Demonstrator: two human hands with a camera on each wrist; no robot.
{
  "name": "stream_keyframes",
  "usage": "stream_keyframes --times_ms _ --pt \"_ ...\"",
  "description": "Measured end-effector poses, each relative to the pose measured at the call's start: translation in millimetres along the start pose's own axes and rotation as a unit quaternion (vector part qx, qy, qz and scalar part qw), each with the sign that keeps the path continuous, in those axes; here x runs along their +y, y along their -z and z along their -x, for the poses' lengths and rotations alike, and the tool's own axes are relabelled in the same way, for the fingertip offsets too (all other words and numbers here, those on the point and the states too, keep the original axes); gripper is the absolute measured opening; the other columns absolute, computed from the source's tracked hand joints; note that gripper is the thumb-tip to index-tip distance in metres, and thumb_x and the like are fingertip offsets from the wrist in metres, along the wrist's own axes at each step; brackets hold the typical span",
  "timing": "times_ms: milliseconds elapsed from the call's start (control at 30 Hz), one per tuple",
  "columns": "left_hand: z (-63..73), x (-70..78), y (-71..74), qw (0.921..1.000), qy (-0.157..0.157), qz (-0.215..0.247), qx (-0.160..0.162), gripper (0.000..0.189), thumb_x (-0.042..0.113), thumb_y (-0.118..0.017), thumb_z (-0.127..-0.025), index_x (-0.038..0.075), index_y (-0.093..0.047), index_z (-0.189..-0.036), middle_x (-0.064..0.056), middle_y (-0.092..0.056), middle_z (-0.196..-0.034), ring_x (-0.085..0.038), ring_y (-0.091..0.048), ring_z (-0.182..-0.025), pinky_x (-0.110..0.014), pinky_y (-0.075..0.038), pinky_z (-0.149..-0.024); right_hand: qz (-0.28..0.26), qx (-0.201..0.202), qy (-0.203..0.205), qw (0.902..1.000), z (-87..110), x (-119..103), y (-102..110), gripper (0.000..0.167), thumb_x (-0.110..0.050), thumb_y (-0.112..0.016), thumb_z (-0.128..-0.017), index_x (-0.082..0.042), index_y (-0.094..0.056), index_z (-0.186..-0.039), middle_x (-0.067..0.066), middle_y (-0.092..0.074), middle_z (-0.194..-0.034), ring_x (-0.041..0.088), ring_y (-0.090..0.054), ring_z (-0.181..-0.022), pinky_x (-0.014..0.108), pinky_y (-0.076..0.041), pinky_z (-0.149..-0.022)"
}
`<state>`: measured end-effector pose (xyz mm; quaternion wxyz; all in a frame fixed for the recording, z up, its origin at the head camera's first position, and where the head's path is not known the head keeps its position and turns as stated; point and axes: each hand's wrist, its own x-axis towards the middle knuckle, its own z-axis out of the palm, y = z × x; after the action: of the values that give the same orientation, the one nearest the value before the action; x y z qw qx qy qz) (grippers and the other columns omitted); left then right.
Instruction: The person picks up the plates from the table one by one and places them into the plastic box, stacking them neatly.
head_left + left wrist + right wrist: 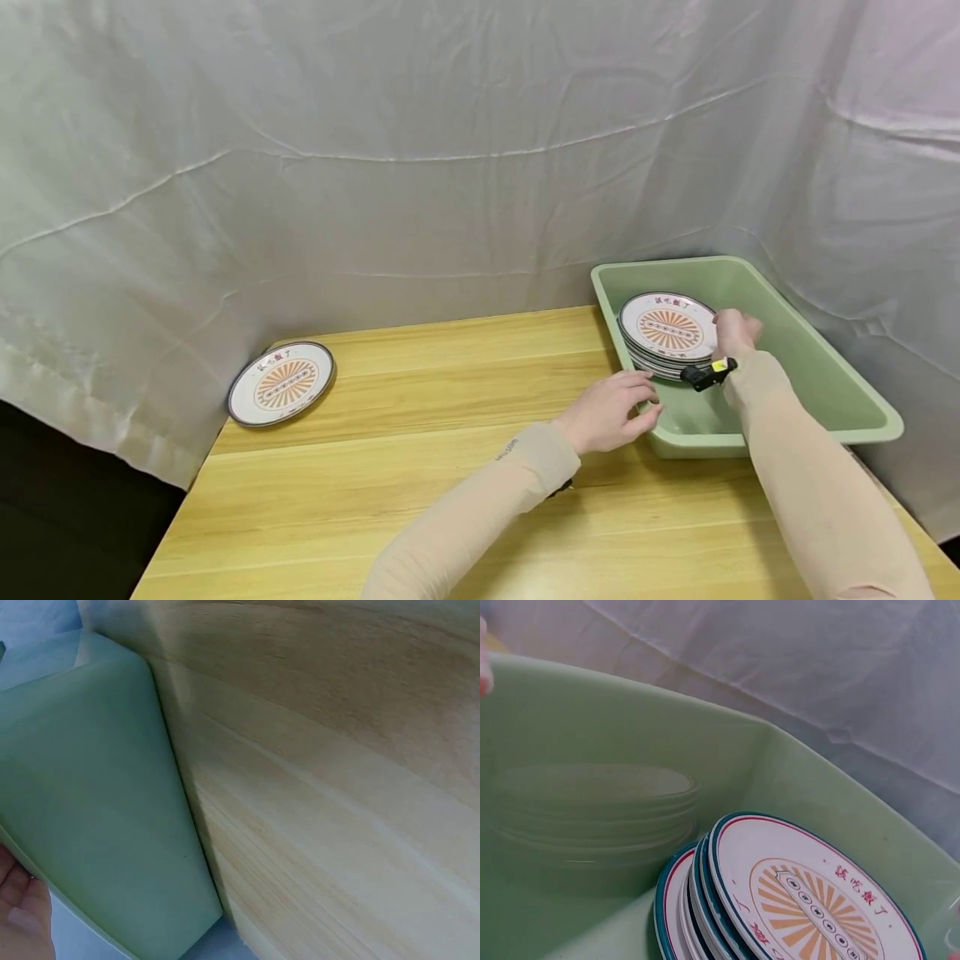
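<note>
Several round plates [670,325] lie stacked in the left part of a green basin [817,367]; they are white with dark rims, an orange sunburst and red characters. At the top plate's right edge, my right hand [738,330] pinches the rim with bent fingers, partly hidden behind the wrist. In the right wrist view the plates [802,892] sit tilted and slightly offset from each other. My left hand [611,410] is at the basin's near left rim, its fingers loosely bent. Its fingers [22,911] also show beside the rim in the left wrist view.
Another matching plate [282,384] lies at the far left of the wooden table [420,400]. A grey-white curtain [450,217] hangs behind the table and to both sides. The basin's raised walls surround the stack.
</note>
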<state>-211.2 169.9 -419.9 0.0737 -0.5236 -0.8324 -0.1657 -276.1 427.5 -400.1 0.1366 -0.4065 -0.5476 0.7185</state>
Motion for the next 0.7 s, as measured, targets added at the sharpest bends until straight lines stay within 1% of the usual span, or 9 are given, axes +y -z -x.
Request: stream_keyframes --times_ms 33,67,133,200,267,333,400,567,700 --pt "0.6 -0.1 0.6 1.0 -0.001 0.008 0.002 0.032 0.031 -0.046 -0.105 0.016 -0.07 -0.12 0.001 -0.066 -0.135 -0.014 -0.048 -0.144 -0.017 -0.029 -0.122 -0.004 -0.001 0.009 1.0 2.3 -0.9 -0.7 0.08 0.002 -0.048 -0.084 -0.018 -0.028 -0.158 -0.008 -0.032 -0.153 0.004 -0.04 -0.12 0.017 -0.039 -0.11" --pt "1.2 -0.2 1.3 0.9999 -0.001 0.016 0.005 0.032 0.03 -0.047 -0.105 0.015 -0.07 -0.121 0.0 -0.066 -0.135 -0.015 -0.048 -0.143 -0.017 -0.029 -0.122 -0.005 -0.002 0.018 0.9998 4.8 -1.7 -1.8 0.078 0.003 -0.048 -0.084 -0.019 -0.032 -0.157 -0.008 -0.037 -0.15 0.003 -0.042 -0.117 0.017 -0.042 -0.105" --pt "2.8 -1.0 2.5 0.9993 0.002 0.037 0.009 0.031 0.029 -0.049 -0.104 0.014 -0.068 -0.124 -0.001 -0.065 -0.137 -0.015 -0.049 -0.143 -0.017 -0.028 -0.122 -0.019 -0.013 0.037 0.999 10.3 -3.7 -3.5 0.067 0.002 -0.049 -0.089 -0.02 -0.044 -0.151 -0.006 -0.047 -0.143 0.003 -0.048 -0.109 0.015 -0.048 -0.09" --pt "5.2 -1.6 4.6 0.9979 0.01 0.063 0.013 0.032 0.028 -0.05 -0.104 0.013 -0.065 -0.128 -0.001 -0.064 -0.138 -0.014 -0.052 -0.139 -0.016 -0.03 -0.12 -0.043 -0.036 0.054 0.997 16.9 -6.6 -4.8 0.05 0.001 -0.05 -0.093 -0.02 -0.055 -0.138 -0.004 -0.055 -0.127 0.004 -0.05 -0.098 0.013 -0.048 -0.076" --pt "8.6 -4.1 9.4 0.9953 0.023 0.093 0.018 0.033 0.027 -0.051 -0.104 0.012 -0.063 -0.132 -0.001 -0.063 -0.138 -0.013 -0.055 -0.135 -0.015 -0.033 -0.119 -0.069 -0.068 0.066 0.9931 25.0 -10.4 -7.1 0.035 0.001 -0.048 -0.097 -0.021 -0.059 -0.122 -0.007 -0.058 -0.108 0.004 -0.051 -0.09 0.011 -0.048 -0.068" --pt "13.2 -7.9 14.9 0.9916 0.042 0.119 0.027 0.035 0.026 -0.052 -0.103 0.012 -0.061 -0.134 -0.001 -0.062 -0.139 -0.011 -0.057 -0.132 -0.015 -0.036 -0.117 -0.101 -0.103 0.074 0.9868 34.5 -14.7 -9.1 0.029 0.002 -0.044 -0.099 -0.021 -0.056 -0.112 -0.008 -0.059 -0.098 0.006 -0.053 -0.093 0.012 -0.05 -0.07" --pt "18.3 -13.6 21.2 0.9875 0.063 0.138 0.042 0.035 0.025 -0.054 -0.103 0.012 -0.06 -0.136 -0.001 -0.062 -0.14 -0.012 -0.057 -0.132 -0.017 -0.037 -0.117 -0.118 -0.133 0.088 0.9802 44.5 -18.7 -11.4 0.03 0.004 -0.04 -0.099 -0.02 -0.055 -0.11 -0.008 -0.062 -0.093 0.007 -0.055 -0.094 0.012 -0.052 -0.072" --pt "34.7 -34.8 35.1 0.9771 0.105 0.164 0.086 0.037 0.021 -0.055 -0.102 0.011 -0.058 -0.137 -0.006 -0.061 -0.143 -0.018 -0.056 -0.136 -0.025 -0.039 -0.119 -0.153 -0.203 0.108 0.961 72.2 -26.1 -18.3 0.028 0.003 -0.038 -0.101 -0.015 -0.054 -0.115 -0.006 -0.068 -0.09 0.008 -0.063 -0.091 0.015 -0.057 -0.076" --pt "50.9 -53.3 47.0 0.9628 0.147 0.195 0.116 0.039 0.022 -0.054 -0.102 0.012 -0.056 -0.14 -0.007 -0.059 -0.145 -0.021 -0.054 -0.137 -0.033 -0.041 -0.119 -0.158 -0.261 0.123 0.9442 98.3 -28.1 -27.4 0.024 0.002 -0.04 -0.103 -0.012 -0.054 -0.117 -0.004 -0.07 -0.092 0.008 -0.067 -0.087 0.017 -0.059 -0.08"
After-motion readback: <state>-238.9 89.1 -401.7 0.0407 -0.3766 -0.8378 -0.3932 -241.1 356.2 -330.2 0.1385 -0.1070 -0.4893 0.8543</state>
